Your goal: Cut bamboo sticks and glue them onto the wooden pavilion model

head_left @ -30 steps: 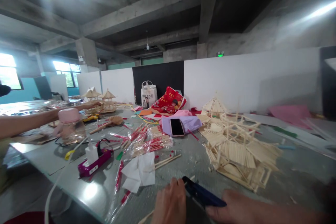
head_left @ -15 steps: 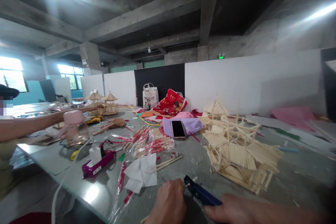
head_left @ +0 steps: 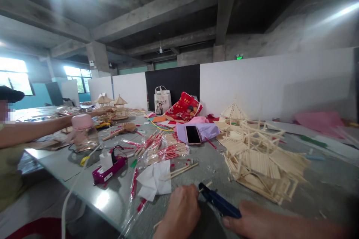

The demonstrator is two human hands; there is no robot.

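My left hand (head_left: 182, 207) is closed around a thin wooden stick (head_left: 157, 224). One end shows behind the fist, and the other runs into the jaws of a dark blue hand cutter (head_left: 218, 202). A short tip pokes out past the jaws. My right hand (head_left: 249, 218) grips the cutter's handles from the right. Just beyond it stands a pagoda-like model (head_left: 258, 164) built of pale wooden sticks, with tiered roofs. Two loose sticks (head_left: 182, 171) lie beside a crumpled white paper (head_left: 155, 181) ahead of my left hand.
Plastic-wrapped red-tipped sticks (head_left: 165, 149) lie mid-table. Behind them a phone (head_left: 193, 135) rests on purple cloth (head_left: 181, 130). A purple power strip (head_left: 109, 171) and pink-lidded jug (head_left: 82, 134) stand left, with a white cable (head_left: 71, 194). A co-worker's arm (head_left: 53, 125) reaches in from the left.
My view has shifted slightly, so most things sit a little further right. Both hands keep their grips, with the stick still between the cutter's jaws.
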